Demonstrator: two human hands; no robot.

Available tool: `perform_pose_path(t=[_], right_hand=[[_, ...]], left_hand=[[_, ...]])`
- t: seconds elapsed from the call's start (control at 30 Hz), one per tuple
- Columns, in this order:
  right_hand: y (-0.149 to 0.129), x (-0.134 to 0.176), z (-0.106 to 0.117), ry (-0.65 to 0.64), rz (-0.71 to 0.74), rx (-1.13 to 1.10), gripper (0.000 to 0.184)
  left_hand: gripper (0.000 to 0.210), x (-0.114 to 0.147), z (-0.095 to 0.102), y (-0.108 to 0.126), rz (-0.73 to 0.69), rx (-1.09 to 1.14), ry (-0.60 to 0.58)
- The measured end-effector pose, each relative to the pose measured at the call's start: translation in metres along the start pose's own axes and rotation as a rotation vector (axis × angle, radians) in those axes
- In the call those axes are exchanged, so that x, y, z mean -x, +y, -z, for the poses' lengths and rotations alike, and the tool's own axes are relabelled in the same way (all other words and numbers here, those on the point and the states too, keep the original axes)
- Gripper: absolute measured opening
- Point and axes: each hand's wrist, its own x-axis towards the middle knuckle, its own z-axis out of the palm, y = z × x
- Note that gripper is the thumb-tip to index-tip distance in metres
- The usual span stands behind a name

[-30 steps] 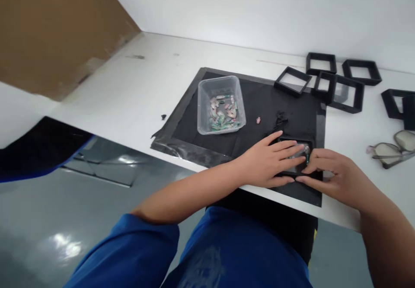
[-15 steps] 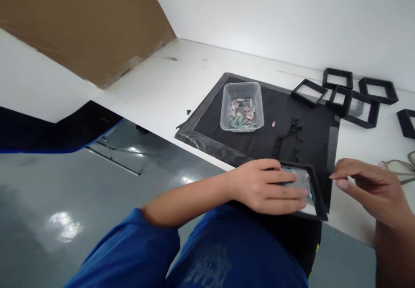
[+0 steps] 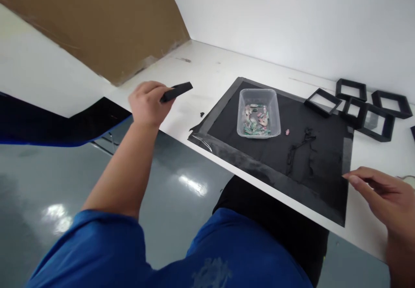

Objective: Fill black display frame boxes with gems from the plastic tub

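My left hand (image 3: 149,103) is closed around a black frame (image 3: 177,92), held above the white table's left part; only a dark end of the frame shows past the fingers. My right hand (image 3: 384,197) hovers by the right edge of the black mat (image 3: 259,160). Its thumb and forefinger are pinched together, and whatever they hold, if anything, is too small to make out. On the mat stands a clear plastic tub (image 3: 275,121) with several small pink and green pieces (image 3: 256,126). One pink piece (image 3: 287,132) lies outside it, beside black scraps (image 3: 300,145).
Several empty black frames (image 3: 378,123) sit at the back right, some overlapping. A small black scrap (image 3: 202,114) lies left of the mat on the white table (image 3: 207,69). A brown board (image 3: 106,24) and a white wall (image 3: 275,24) border the table.
My left hand has lifted the black frame off the mat's front edge and carried it far left, turning it edge-on. The right hand keeps its pinch near the mat. The view has shifted slightly.
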Motion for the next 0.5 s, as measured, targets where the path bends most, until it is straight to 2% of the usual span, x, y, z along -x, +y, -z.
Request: perform_pose_path(t=[0.13, 0.23, 0.33, 0.4, 0.5], right_hand=[[0.007, -0.006, 0.001, 0.013, -0.076, 0.078, 0.003], [0.01, -0.008, 0.002, -0.038, -0.117, 0.106, 0.004], [0.008, -0.008, 0.002, -0.026, -0.162, 0.134, 0.005], [0.007, -0.007, 0.001, -0.006, -0.192, 0.158, 0.007], [0.004, -0.006, 0.0, 0.0, -0.212, 0.181, 0.01]], left_hand=[[0.035, 0.005, -0.033, -0.056, 0.113, 0.07, -0.296], [0.038, 0.004, -0.052, -0.075, 0.165, 0.159, -0.424], [0.05, 0.008, -0.056, -0.066, 0.197, 0.247, -0.478], [0.062, 0.015, -0.049, -0.046, 0.202, 0.303, -0.502], [0.057, 0.027, -0.032, -0.006, 0.201, 0.358, -0.534]])
